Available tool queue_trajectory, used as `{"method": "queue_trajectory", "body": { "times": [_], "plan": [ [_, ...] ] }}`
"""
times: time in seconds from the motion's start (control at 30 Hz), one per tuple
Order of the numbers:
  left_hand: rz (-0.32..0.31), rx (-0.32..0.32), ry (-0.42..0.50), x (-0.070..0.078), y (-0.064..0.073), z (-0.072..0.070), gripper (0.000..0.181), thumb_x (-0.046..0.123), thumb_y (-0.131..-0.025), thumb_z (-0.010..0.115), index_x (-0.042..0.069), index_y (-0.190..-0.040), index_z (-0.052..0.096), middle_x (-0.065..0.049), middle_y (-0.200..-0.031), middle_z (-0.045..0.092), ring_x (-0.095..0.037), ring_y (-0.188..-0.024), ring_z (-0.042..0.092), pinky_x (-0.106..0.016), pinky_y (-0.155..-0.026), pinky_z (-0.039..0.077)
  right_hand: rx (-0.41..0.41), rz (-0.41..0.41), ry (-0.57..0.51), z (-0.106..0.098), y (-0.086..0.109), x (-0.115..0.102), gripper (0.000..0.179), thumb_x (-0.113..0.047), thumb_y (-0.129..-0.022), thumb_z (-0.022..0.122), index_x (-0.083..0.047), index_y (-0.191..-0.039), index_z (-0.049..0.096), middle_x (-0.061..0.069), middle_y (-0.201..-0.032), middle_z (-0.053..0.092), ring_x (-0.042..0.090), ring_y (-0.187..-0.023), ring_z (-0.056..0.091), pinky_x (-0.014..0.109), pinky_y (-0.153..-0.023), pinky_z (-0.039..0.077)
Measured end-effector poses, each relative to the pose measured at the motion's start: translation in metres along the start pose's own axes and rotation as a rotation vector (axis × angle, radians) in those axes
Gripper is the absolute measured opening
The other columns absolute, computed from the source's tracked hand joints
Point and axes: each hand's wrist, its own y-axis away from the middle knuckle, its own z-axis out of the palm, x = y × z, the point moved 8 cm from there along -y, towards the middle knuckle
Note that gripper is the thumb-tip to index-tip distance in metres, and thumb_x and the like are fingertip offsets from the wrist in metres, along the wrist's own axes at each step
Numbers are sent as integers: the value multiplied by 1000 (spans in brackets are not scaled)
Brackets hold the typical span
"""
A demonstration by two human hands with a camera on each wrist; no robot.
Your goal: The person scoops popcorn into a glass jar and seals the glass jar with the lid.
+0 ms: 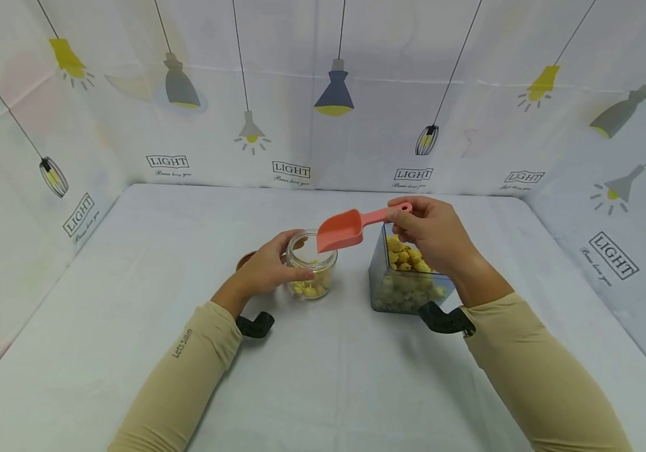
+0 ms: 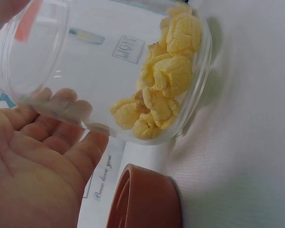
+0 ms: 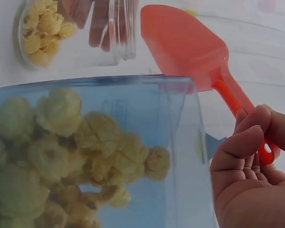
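Observation:
My right hand (image 1: 430, 232) pinches the handle of a red-pink scoop (image 1: 341, 230), whose tip hangs over the mouth of a clear jar (image 1: 327, 279). No popcorn shows in the scoop. Round the upper part of the jar curls my left hand (image 1: 269, 263), gripping it upright on the table. Some yellow popcorn (image 2: 171, 76) lies at the jar's bottom. Below my right hand stands a bluish see-through container (image 1: 382, 285), with much popcorn (image 3: 104, 147) inside. The right wrist view shows the scoop (image 3: 185, 45) beyond the container's rim.
A brown round lid-like piece (image 2: 154, 199) lies behind my left hand, mostly hidden in the head view. White cloth covers the table (image 1: 323, 376). Cloth walls (image 1: 277, 69) with printed lamps enclose the back and sides.

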Motion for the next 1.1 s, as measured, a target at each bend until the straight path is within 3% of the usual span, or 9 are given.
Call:
{"method": "queue_trajectory", "body": {
  "times": [0.23,0.37,0.5,0.67,0.9,1.1],
  "plan": [
    [-7,0,18,-1,-1,-1,94,33,-82,83,10,-156,29,-12,-153,41,-33,-140,39,-52,-113,33,9,1,-96,-12,8,-3,40,-23,-101,63,5,-129,55,3,-88,62,16,-78,52,20,-67,50],
    [-11,15,73,0,-1,-3,95,29,-82,83,9,-156,28,-12,-155,37,-32,-141,37,-48,-115,31,11,-6,-189,-18,14,-4,37,-19,-100,64,7,-126,55,2,-89,63,15,-77,52,20,-68,51],
    [34,50,124,6,-1,-7,91,21,-83,82,5,-155,28,-10,-156,34,-26,-142,36,-39,-116,31,10,-26,-271,-25,18,-3,30,-16,-100,64,4,-120,57,3,-91,64,14,-77,52,19,-67,50],
    [104,116,120,17,1,-13,91,19,-84,82,3,-155,28,-8,-157,36,-20,-143,33,-34,-116,31,27,-51,-348,-39,25,1,16,-13,-99,65,-4,-112,66,4,-92,64,13,-77,53,19,-69,52],
    [159,211,51,35,5,-19,95,28,-83,84,6,-156,28,-1,-157,36,-14,-144,32,-34,-116,29,46,-109,-432,-63,35,7,13,-6,-98,64,-4,-109,70,5,-89,64,12,-76,57,19,-69,54],
    [229,223,125,61,13,-11,89,19,-83,84,7,-155,32,2,-155,39,-9,-141,35,-28,-113,32,83,-117,-496,-84,46,18,15,-1,-98,62,-4,-106,73,5,-89,65,12,-74,60,20,-70,56]
  ]
}}
